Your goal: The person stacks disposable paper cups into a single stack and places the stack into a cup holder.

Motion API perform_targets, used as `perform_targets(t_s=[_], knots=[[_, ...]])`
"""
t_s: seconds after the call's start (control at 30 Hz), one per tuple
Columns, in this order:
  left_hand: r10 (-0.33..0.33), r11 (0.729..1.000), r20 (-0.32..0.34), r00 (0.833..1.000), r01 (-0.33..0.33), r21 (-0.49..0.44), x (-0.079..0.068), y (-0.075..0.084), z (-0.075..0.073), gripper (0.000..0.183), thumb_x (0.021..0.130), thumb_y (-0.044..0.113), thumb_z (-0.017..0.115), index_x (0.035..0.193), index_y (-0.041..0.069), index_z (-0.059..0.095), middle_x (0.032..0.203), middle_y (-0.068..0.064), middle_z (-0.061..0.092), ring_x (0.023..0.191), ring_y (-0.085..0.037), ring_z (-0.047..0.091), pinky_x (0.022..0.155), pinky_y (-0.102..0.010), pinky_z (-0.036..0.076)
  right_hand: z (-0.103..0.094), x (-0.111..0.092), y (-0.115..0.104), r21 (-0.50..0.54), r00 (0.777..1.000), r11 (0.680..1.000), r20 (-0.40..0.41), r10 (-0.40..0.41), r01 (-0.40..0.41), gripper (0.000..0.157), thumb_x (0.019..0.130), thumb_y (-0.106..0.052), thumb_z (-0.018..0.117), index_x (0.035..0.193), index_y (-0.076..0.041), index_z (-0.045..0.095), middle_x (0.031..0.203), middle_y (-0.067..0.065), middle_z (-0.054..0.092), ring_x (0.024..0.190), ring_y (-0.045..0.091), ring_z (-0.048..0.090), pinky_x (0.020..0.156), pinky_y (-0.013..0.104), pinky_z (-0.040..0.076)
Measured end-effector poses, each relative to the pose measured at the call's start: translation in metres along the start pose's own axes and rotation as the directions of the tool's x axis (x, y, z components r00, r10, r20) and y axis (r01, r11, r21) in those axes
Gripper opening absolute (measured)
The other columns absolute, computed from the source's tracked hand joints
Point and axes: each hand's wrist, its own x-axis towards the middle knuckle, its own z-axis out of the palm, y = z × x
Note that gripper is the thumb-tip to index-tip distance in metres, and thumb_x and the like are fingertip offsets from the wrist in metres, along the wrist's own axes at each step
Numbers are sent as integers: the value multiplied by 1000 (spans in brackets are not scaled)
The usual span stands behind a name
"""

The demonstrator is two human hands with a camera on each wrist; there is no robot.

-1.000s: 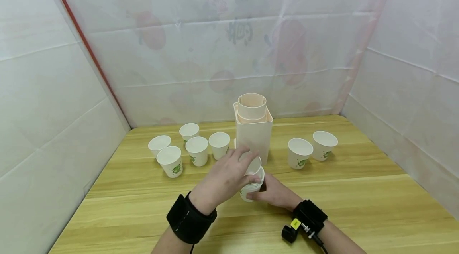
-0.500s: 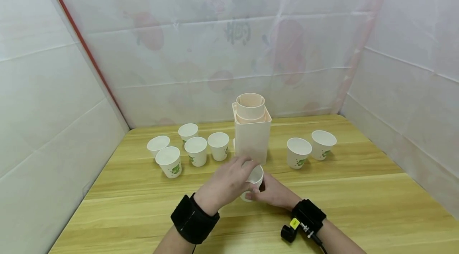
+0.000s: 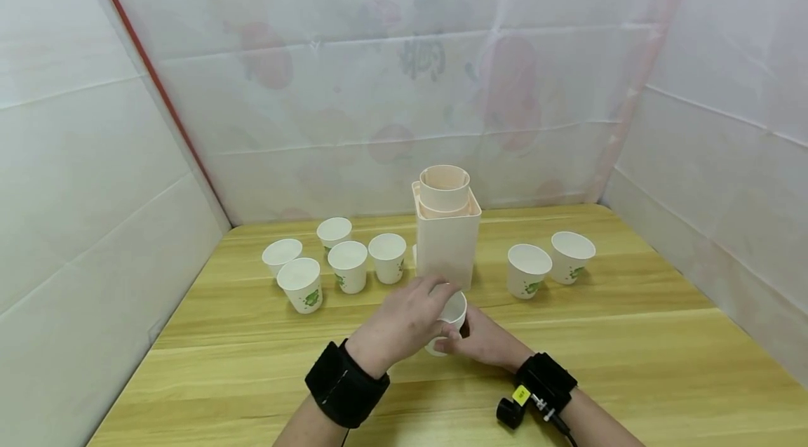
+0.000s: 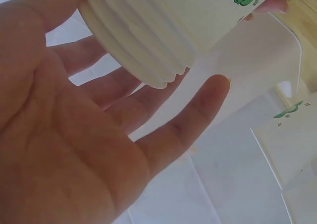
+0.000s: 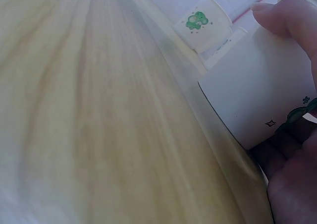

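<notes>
A nested stack of white paper cups [image 4: 163,30] stands near the middle of the wooden table, close in front of a cream box. My left hand [image 3: 404,321] holds the top of the stack, thumb on the near side and fingers over the far rim. Several rims sit close together in the left wrist view. Lower down, my right hand [image 3: 489,340] grips the stack from the right side. In the right wrist view, the lowest cup [image 5: 257,85] of the stack shows between its thumb and fingers. The left hand hides part of the top cup.
Just behind the stack rises the cream box [image 3: 447,247] with a round tube [image 3: 444,187] in its top. Several single cups [image 3: 300,285] stand upright to the left. Two more, a nearer cup [image 3: 527,271] and a farther cup [image 3: 572,257], stand to the right.
The upper cup in my left hand has come down into the stack, and the left hand lowered with it. My right hand has kept its hold in the same place.
</notes>
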Motion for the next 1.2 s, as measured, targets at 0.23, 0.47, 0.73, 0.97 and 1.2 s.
perform_targets(t_s=[0.23,0.47,0.73,0.97,1.2], knots=[[-77,984,148,986,99,-148,1,-5,-3,61,82,40,65,127,5,43,119,-9,50,105,-16,47,87,-28,44,0,-2,-18,39,1000,999,14,-1,0,54,83,-16,66,128,-14,37,118,8,52,102,23,52,83,36,46],[-177,929,192,965,229,-291,0,-16,-16,65,84,48,55,134,10,37,132,-13,42,116,-20,41,94,-38,41,-1,-2,-35,65,998,996,29,60,-62,60,83,-16,66,133,-14,33,124,8,48,108,19,50,89,39,43],[-282,918,100,954,298,-260,-11,-37,-36,63,86,48,55,135,12,37,132,-12,42,120,-20,38,96,-37,40,-1,-3,-33,55,998,997,13,59,-60,64,82,-15,68,135,-15,32,125,7,49,112,19,47,94,43,38],[-429,865,63,901,430,-261,-23,-54,-50,59,88,48,54,134,15,39,132,-10,41,120,-22,37,95,-43,40,0,-2,-34,54,997,995,3,81,-81,65,81,-15,69,134,-15,33,127,6,48,113,19,46,95,43,37],[-512,843,-12,859,500,-198,-34,-66,-60,55,91,44,53,133,12,40,128,-12,42,115,-25,42,91,-45,43,0,-2,-33,50,997,995,-2,82,-82,64,80,-16,70,133,-15,34,126,6,48,113,20,46,95,43,37]])
